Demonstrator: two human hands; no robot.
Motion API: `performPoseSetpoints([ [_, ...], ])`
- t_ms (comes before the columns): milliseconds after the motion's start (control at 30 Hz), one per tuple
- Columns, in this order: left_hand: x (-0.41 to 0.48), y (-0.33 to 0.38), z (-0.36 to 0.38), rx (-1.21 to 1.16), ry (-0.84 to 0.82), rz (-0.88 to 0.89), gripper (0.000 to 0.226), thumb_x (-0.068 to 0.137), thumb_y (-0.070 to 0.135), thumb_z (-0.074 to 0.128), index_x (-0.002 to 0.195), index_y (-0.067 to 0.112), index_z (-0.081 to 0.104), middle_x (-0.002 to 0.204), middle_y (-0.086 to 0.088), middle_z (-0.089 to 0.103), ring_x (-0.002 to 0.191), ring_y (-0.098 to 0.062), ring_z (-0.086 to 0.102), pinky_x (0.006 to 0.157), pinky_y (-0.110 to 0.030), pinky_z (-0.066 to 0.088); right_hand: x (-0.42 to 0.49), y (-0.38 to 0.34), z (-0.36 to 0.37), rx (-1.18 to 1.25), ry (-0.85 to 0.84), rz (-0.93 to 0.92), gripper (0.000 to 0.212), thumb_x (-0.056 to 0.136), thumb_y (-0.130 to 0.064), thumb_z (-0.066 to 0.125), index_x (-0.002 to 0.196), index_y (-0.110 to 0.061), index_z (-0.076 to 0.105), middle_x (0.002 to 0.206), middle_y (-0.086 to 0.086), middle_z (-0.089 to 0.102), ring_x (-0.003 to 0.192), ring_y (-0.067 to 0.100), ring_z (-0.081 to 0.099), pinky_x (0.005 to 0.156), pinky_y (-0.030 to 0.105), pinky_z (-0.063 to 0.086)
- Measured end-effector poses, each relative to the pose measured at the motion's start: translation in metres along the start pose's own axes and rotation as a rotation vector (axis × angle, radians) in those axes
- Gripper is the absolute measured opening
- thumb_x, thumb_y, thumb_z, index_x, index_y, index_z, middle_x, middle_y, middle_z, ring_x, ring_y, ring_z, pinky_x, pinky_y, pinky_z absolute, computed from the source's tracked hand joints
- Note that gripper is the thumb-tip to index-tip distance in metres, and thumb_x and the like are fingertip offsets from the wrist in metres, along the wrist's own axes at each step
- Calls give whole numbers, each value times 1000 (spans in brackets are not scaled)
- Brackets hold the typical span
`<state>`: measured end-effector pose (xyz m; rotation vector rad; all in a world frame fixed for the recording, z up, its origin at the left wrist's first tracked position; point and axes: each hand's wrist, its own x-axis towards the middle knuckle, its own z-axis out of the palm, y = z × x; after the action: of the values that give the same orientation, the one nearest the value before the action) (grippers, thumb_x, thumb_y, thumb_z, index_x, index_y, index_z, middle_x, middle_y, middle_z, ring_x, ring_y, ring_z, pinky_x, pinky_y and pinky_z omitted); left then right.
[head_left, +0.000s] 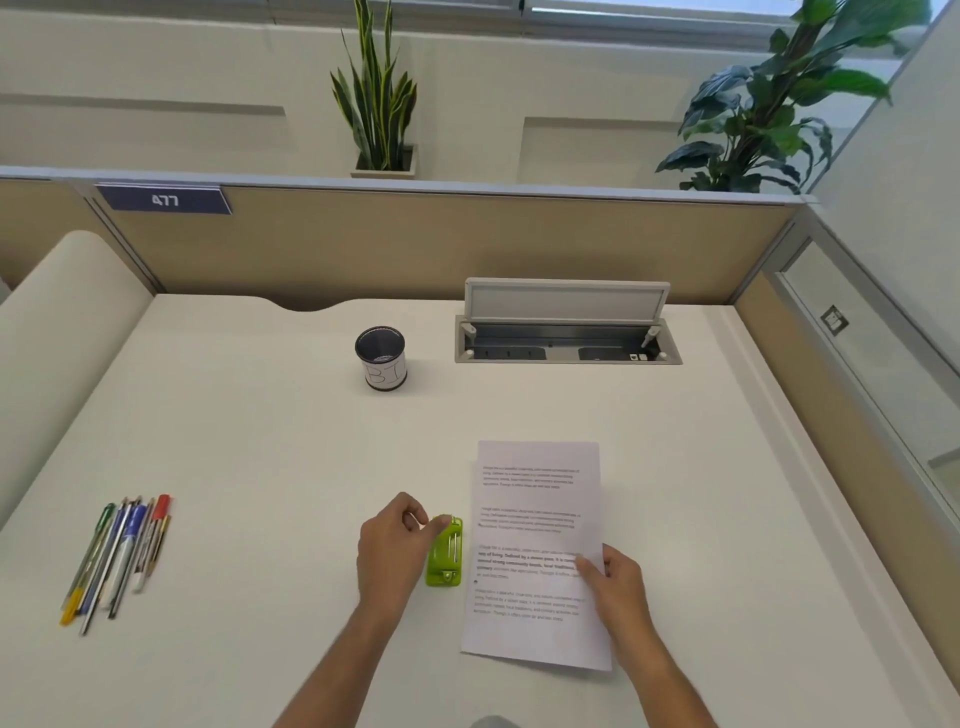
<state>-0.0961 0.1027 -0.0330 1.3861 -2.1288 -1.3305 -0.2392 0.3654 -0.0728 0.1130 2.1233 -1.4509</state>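
Seemingly nothing is punched yet: the glossy green plastic punch (444, 552) lies on the desk (260, 415) just left of the thin, flat printed sheet (535, 623), not yet fed with it. The left hand (395, 545) pinches the punch's far end. The right hand (610, 577) pinches the sheet's right edge. Slim pens (117, 556) and a round cup (382, 358) sit farther off.

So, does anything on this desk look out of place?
Slightly. The pens lie loose at the left, apart from the cup, and the cable hatch stands open. Nothing looks spilled or damaged.
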Motion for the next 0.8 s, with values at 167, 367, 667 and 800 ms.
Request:
performPoseSetpoints([
  [167,-13,27,9,-82,-124,119,35,76,41,97,101,39,73,87,12,74,87,-5,67,78,-30,55,-23,-25,-39,160,85,-60,14,103,-9,70,110,-14,81,102,2,87,92,25,83,77,37,63],
  [367,-26,72,24,-392,-556,133,51,81,46,93,128,34,77,126,11,81,117,-16,76,101,-38,62,-59,-76,-61,384,26,-210,19,102,-13,71,119,-15,80,116,5,85,100,22,83,73,23,66],
  [667,-34,118,20,-588,-496,272,37,82,49,92,104,19,87,110,-3,87,105,-25,83,99,-48,67,-86,-110,-70,439,101,-431,28,99,-8,73,113,-29,85,115,-2,85,105,9,80,87,11,58],
  [800,-40,116,20,-528,-435,330,26,87,43,87,107,28,87,111,5,87,105,-19,82,100,-48,65,-92,-106,-71,423,153,-464,33,96,-4,74,102,-33,87,106,-3,86,95,6,79,85,12,59],
])
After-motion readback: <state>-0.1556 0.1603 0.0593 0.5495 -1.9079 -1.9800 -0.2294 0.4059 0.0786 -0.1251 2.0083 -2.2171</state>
